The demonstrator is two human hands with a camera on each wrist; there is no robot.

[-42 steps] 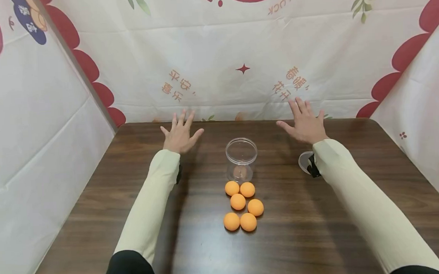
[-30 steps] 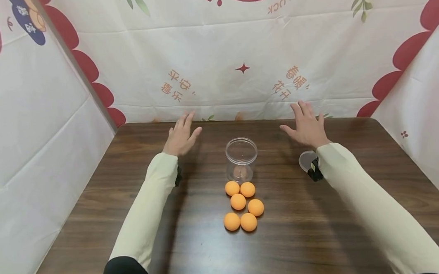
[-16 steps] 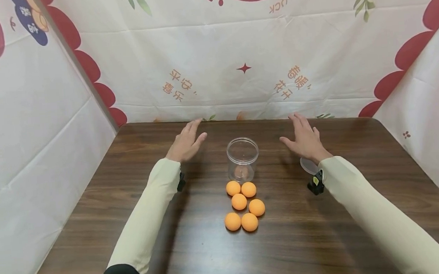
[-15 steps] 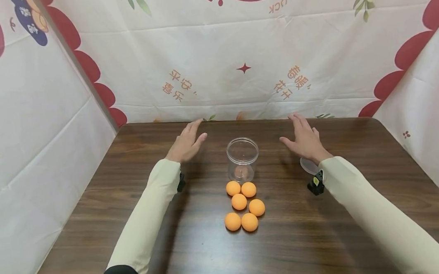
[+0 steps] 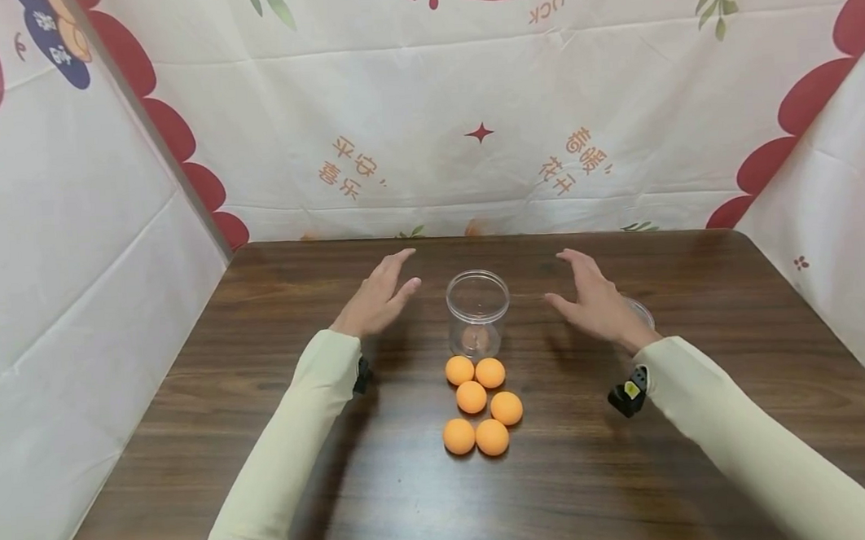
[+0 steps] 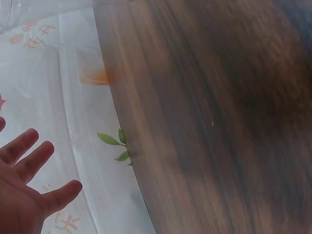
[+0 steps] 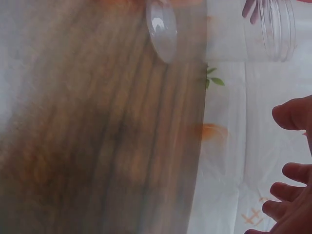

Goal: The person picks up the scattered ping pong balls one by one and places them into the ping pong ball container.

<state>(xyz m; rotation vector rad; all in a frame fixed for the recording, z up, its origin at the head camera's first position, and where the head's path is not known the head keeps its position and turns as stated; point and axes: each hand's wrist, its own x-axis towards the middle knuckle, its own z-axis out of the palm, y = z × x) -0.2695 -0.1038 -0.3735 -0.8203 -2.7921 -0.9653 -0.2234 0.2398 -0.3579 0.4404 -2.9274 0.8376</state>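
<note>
A clear round jar (image 5: 478,308) stands upright and uncovered in the middle of the table. In front of it several orange balls (image 5: 472,398), the size of table tennis balls, lie in a loose cluster. To the jar's left my left hand (image 5: 377,296) hovers with fingers stretched and holds nothing. On the other side my right hand (image 5: 597,300) is spread, thumb toward the jar, also holding nothing. A clear round lid (image 5: 641,313) lies partly hidden behind the right hand. The right wrist view shows the jar (image 7: 278,29) apart from the fingers.
The dark wood table (image 5: 211,396) reaches back to a white printed cloth (image 5: 423,99) hung behind it. More white cloth (image 5: 88,280) hangs along the left side and the right side. A small black device (image 5: 627,392) sits at the right wrist.
Both hands have drawn back toward the body from the far edge, and the left has also moved in toward the jar. The jar and the balls have stayed in place.
</note>
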